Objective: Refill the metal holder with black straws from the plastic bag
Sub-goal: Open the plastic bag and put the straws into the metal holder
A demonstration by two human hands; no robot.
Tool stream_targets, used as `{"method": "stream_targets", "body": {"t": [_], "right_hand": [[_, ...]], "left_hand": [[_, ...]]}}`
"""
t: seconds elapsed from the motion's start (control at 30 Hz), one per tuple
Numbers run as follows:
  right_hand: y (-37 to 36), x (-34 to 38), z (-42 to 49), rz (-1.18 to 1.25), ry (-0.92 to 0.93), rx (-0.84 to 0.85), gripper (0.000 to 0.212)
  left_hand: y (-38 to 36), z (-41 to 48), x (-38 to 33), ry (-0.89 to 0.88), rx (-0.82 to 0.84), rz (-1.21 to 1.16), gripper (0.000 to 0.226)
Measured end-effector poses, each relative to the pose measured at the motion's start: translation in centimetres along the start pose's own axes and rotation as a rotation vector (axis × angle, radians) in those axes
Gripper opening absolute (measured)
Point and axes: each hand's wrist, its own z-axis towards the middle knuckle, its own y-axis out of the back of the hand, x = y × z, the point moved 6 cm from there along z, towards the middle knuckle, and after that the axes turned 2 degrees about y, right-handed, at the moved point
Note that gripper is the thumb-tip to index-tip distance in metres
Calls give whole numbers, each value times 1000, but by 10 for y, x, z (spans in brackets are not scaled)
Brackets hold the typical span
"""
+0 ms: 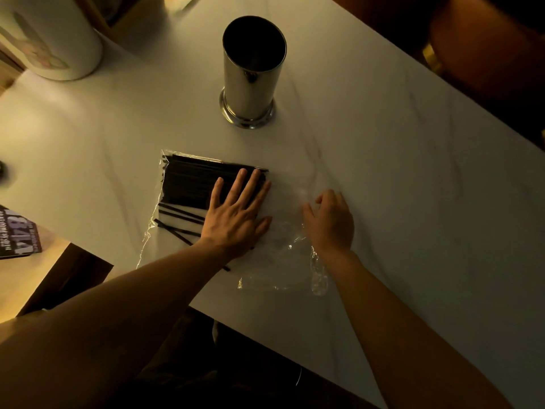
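Observation:
A tall metal holder stands upright on the white marble table, its inside dark and seemingly empty. Nearer to me lies a clear plastic bag with a stack of black straws inside; a few straws lie loose at the stack's near side. My left hand rests flat, fingers spread, on top of the bag over the straws' right ends. My right hand sits at the bag's open right end with fingers curled on the plastic film.
The white marble table runs to an edge close to my body. A white cylindrical container stands at the far left. A dark printed card lies at the left edge. Brown seating is beyond the table's right edge.

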Motion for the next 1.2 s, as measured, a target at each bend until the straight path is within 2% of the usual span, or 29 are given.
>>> {"method": "stream_targets", "body": {"t": [0.13, 0.23, 0.37, 0.47, 0.6, 0.67, 0.73, 0.83, 1.0, 1.07, 1.2], "right_hand": [[-7, 14, 19, -76, 88, 52, 19], [-8, 11, 26, -90, 78, 47, 18], [-2, -14, 30, 17, -107, -21, 21], [-3, -33, 28, 113, -263, 5, 20], [1, -45, 16, 182, -357, 19, 20], [12, -38, 3, 107, -243, -47, 20], [19, -24, -19, 33, -45, -69, 16], [13, -9, -63, 63, 110, 38, 17], [-8, -5, -123, -56, 201, 297, 59], [-13, -8, -133, -131, 196, 337, 73], [-17, -12, -138, -175, 235, 361, 86]], "left_hand": [[-2, 1, 1, 1, 0, 5, 78], [-2, 0, 1, -2, -1, 1, 77], [-3, 1, 1, -2, 11, -11, 77], [-4, 1, 2, -11, 3, -9, 77], [-4, 1, 2, -11, 12, -12, 77], [-4, 1, 2, -3, 20, -13, 77], [-3, 1, 2, 2, 26, -10, 75], [1, 1, 3, 25, 53, -43, 71], [20, 1, 3, 24, 124, -188, 74], [34, -5, 8, -5, 103, -245, 77], [57, -39, 39, -37, 65, -239, 80]]}}
